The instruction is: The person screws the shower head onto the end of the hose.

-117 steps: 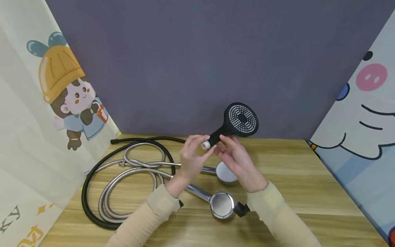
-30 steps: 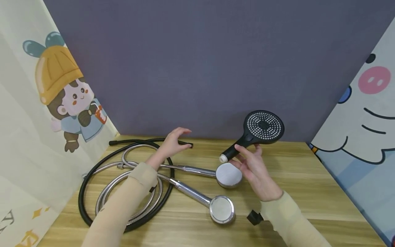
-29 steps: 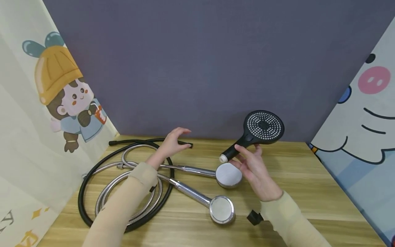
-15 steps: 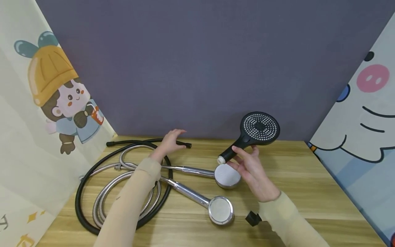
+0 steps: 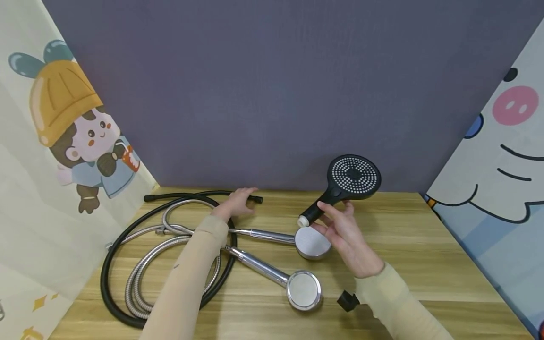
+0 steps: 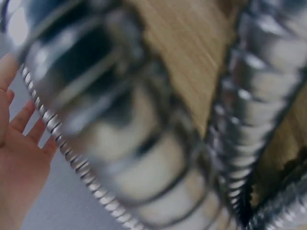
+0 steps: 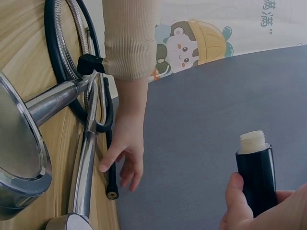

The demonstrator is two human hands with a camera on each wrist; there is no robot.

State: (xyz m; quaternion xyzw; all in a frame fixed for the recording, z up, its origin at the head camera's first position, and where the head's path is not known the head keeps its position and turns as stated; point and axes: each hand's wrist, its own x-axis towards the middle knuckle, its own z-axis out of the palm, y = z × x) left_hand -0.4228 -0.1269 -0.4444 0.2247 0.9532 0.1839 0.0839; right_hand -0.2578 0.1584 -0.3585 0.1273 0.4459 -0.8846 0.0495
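Note:
My right hand (image 5: 340, 225) grips the handle of a black shower head (image 5: 353, 175) and holds it tilted above the wooden table (image 5: 408, 245), its white threaded end (image 7: 252, 141) pointing left. The fingers of the right hand (image 7: 242, 208) curl round the handle. My left hand (image 5: 236, 205) reaches to the back of the table. Its fingers are straight and rest on the tabletop beside the free end of a black hose (image 5: 256, 199). In the right wrist view, the left hand (image 7: 125, 152) touches the table next to that hose end (image 7: 112, 193). The left wrist view is blurred, showing the open palm (image 6: 19, 163) and chrome hose (image 6: 249, 124).
The black hose (image 5: 111, 264) loops over the left of the table around coiled chrome hoses (image 5: 144, 269). Two chrome shower heads (image 5: 312, 243) (image 5: 303, 289) lie in the middle. A small black part (image 5: 347, 300) lies near my right sleeve. Printed curtains stand at both sides.
My left hand left the shower head's handle, went to the back left and has now lowered onto the table by the black hose end. My right hand shifted slightly left.

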